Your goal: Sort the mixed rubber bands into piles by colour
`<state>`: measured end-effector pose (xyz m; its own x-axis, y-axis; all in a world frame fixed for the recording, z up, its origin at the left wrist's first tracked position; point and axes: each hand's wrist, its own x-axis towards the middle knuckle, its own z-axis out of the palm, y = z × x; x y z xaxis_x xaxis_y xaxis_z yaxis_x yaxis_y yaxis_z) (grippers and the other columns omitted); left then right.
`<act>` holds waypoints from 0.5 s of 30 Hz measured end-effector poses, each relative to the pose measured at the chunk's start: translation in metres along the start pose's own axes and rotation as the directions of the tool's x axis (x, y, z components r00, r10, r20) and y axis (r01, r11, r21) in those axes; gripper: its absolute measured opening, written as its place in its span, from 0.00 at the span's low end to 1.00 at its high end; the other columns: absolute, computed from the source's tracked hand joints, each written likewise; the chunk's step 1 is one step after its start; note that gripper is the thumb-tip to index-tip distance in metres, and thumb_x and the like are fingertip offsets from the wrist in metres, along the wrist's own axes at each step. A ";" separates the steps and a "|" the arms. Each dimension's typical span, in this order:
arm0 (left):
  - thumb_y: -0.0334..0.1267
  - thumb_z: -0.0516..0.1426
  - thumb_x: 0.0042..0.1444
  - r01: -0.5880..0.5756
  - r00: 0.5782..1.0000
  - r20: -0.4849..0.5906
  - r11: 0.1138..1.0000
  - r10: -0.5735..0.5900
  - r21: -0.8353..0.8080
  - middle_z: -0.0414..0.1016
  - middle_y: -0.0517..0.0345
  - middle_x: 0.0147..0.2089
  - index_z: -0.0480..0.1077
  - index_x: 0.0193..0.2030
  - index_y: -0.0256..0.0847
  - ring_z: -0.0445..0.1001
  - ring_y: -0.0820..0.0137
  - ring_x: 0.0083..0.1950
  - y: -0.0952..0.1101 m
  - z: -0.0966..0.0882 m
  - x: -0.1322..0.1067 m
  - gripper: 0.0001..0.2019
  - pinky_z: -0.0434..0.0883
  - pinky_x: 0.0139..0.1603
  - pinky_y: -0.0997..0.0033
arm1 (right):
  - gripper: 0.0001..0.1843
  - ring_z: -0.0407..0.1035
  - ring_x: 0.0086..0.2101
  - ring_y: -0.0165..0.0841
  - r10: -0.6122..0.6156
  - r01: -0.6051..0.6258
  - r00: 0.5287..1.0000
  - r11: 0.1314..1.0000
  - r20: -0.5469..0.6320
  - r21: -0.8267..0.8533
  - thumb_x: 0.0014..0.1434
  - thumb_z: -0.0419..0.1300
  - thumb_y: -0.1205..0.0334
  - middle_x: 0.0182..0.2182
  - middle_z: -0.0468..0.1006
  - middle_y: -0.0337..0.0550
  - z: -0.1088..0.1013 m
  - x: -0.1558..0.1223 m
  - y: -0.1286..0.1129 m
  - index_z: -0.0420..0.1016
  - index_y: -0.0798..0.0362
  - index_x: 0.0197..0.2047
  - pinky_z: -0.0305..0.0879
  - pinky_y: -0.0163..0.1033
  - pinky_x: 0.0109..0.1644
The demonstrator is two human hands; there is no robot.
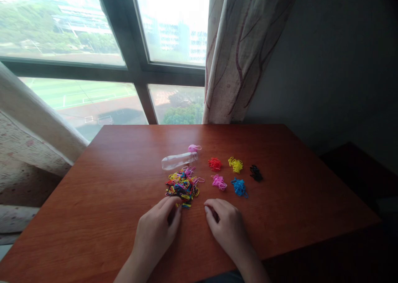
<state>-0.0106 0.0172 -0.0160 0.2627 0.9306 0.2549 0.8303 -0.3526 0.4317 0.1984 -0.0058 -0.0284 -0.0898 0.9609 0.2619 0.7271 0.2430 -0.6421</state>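
bands (183, 184) seem partway through colour sorting: the left hand (156, 225), thumb and index slightly parted, is at the mixed pile (180, 187) mid-table, the right hand (226, 223) has fingertips nearly meeting, and whether either pinches anything cannot be told. the next move calls for teasing one loose; single-colour piles (219, 182) lie toward the table's right edge, a seemingly empty clear container (178, 161) nearer the far edge of the table (93, 216)

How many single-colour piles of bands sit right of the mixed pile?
5: red pile and yellow pile at the back, pink pile and blue pile nearer, black pile farthest right. None seems hidden.
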 end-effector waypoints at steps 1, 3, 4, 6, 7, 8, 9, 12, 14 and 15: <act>0.38 0.51 0.62 0.005 1.000 -0.002 1.000 -0.005 0.013 0.82 0.61 0.42 0.71 0.43 0.47 0.81 0.68 0.39 0.000 0.000 0.000 0.09 0.72 0.33 0.74 | 0.09 0.73 0.33 0.33 0.000 0.000 1.000 1.000 -0.001 -0.001 0.63 0.54 0.69 0.32 0.79 0.40 0.000 0.000 0.000 0.75 0.49 0.38 0.62 0.35 0.39; 0.37 0.51 0.62 0.007 1.000 -0.001 0.999 -0.007 0.038 0.82 0.61 0.42 0.72 0.43 0.47 0.81 0.67 0.38 0.002 0.000 0.000 0.09 0.72 0.33 0.74 | 0.10 0.73 0.33 0.34 0.003 -0.003 1.000 1.000 0.001 0.004 0.64 0.54 0.69 0.32 0.79 0.40 -0.001 0.001 0.000 0.75 0.49 0.38 0.63 0.35 0.39; 0.37 0.51 0.62 0.004 1.000 -0.001 0.999 -0.004 0.048 0.82 0.61 0.42 0.72 0.43 0.47 0.82 0.67 0.38 0.002 0.000 0.000 0.09 0.72 0.32 0.74 | 0.10 0.73 0.33 0.34 0.005 -0.005 1.000 1.000 0.003 0.007 0.64 0.54 0.69 0.32 0.79 0.41 -0.001 0.001 0.000 0.75 0.49 0.38 0.63 0.35 0.39; 0.37 0.51 0.62 -0.007 1.000 0.000 0.998 0.007 0.061 0.82 0.61 0.42 0.72 0.43 0.47 0.82 0.67 0.38 0.003 -0.001 0.001 0.09 0.73 0.33 0.73 | 0.10 0.73 0.33 0.34 0.006 -0.006 1.000 1.000 0.008 0.011 0.64 0.53 0.68 0.32 0.79 0.41 -0.001 0.002 0.000 0.75 0.49 0.38 0.63 0.36 0.39; 0.38 0.51 0.62 -0.013 1.000 0.002 0.998 0.013 0.064 0.82 0.61 0.42 0.73 0.42 0.47 0.82 0.67 0.38 0.003 -0.001 0.001 0.09 0.73 0.33 0.73 | 0.10 0.73 0.33 0.34 0.006 -0.006 1.000 1.000 0.009 0.012 0.64 0.53 0.69 0.32 0.79 0.41 0.000 0.002 0.001 0.75 0.49 0.38 0.63 0.36 0.39; 0.38 0.51 0.62 -0.020 1.000 0.005 0.998 0.020 0.066 0.82 0.60 0.42 0.73 0.42 0.47 0.82 0.67 0.38 0.002 -0.001 0.001 0.10 0.73 0.34 0.73 | 0.10 0.73 0.33 0.34 0.006 -0.006 1.000 1.000 0.011 0.011 0.64 0.54 0.69 0.32 0.79 0.41 0.000 0.002 0.001 0.75 0.49 0.38 0.63 0.36 0.39; 0.38 0.51 0.62 -0.028 1.000 0.007 0.997 0.028 0.066 0.82 0.60 0.42 0.73 0.43 0.47 0.82 0.66 0.39 0.002 -0.001 0.000 0.10 0.74 0.34 0.72 | 0.10 0.73 0.33 0.34 0.007 -0.007 1.000 1.000 0.011 0.010 0.64 0.54 0.69 0.32 0.79 0.41 0.000 0.002 0.001 0.75 0.49 0.38 0.63 0.36 0.39; 0.39 0.51 0.63 -0.044 0.999 0.006 0.997 0.044 0.062 0.82 0.60 0.44 0.73 0.44 0.48 0.81 0.66 0.40 0.001 0.000 0.000 0.10 0.74 0.35 0.72 | 0.10 0.73 0.34 0.34 0.012 -0.012 1.000 1.000 0.013 0.007 0.64 0.54 0.69 0.32 0.79 0.41 0.000 0.001 0.001 0.75 0.49 0.38 0.63 0.35 0.40; 0.39 0.52 0.63 -0.043 0.999 0.000 0.998 0.043 0.054 0.81 0.60 0.44 0.73 0.45 0.48 0.81 0.67 0.39 0.000 0.001 -0.001 0.10 0.74 0.35 0.72 | 0.10 0.73 0.34 0.34 0.015 -0.015 1.000 1.000 0.014 0.006 0.64 0.54 0.69 0.32 0.79 0.41 0.000 0.001 0.001 0.75 0.49 0.38 0.63 0.35 0.40; 0.39 0.52 0.63 -0.042 0.999 -0.001 0.998 0.042 0.051 0.81 0.60 0.44 0.73 0.45 0.48 0.81 0.67 0.38 -0.001 0.001 -0.001 0.10 0.74 0.34 0.73 | 0.10 0.73 0.34 0.34 0.015 -0.015 1.000 1.000 0.013 0.006 0.64 0.54 0.69 0.32 0.79 0.40 0.000 0.001 0.001 0.75 0.49 0.38 0.63 0.35 0.40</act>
<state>-0.0109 0.0164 -0.0174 0.2967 0.9148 0.2739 0.8423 -0.3859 0.3763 0.1987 -0.0046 -0.0284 -0.0878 0.9660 0.2433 0.7242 0.2296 -0.6502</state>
